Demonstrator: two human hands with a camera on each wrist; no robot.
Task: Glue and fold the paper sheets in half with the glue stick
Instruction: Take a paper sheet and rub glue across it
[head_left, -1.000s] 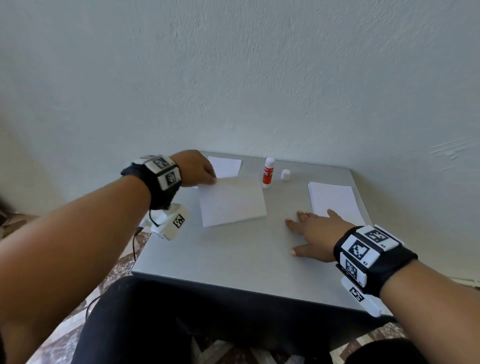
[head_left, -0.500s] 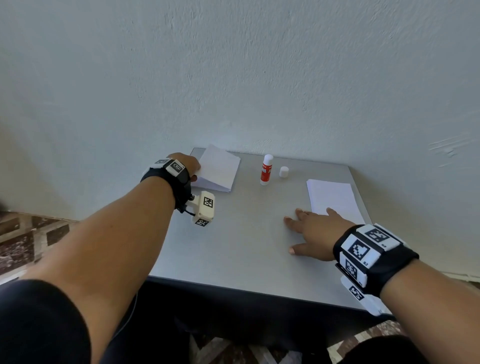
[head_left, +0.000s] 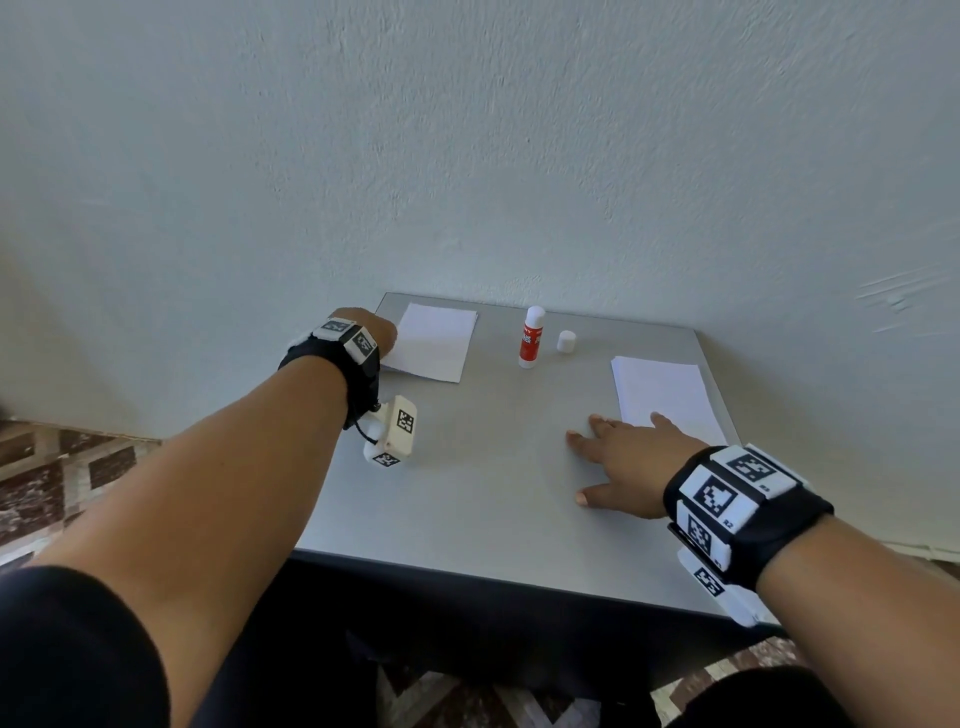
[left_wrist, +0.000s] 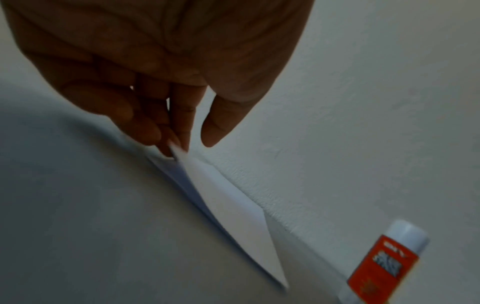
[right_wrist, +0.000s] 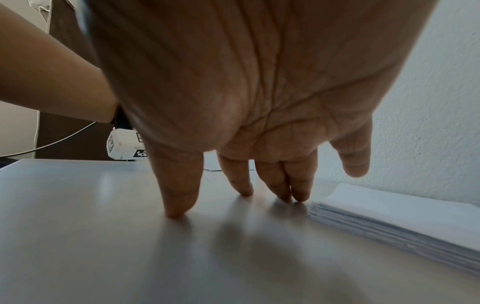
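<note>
Two hands are over a grey worktop set against a pale textured wall. The left hand sits at the far left corner, its fingertips at the raised corner of a folded paper sheet; whether they pinch it is unclear through blur. The right hand rests flat with fingers spread, just beside a stack of paper sheets. Between the papers stands the uncapped glue stick, its cap nearby. Patterned floor tiles show at left.
</note>
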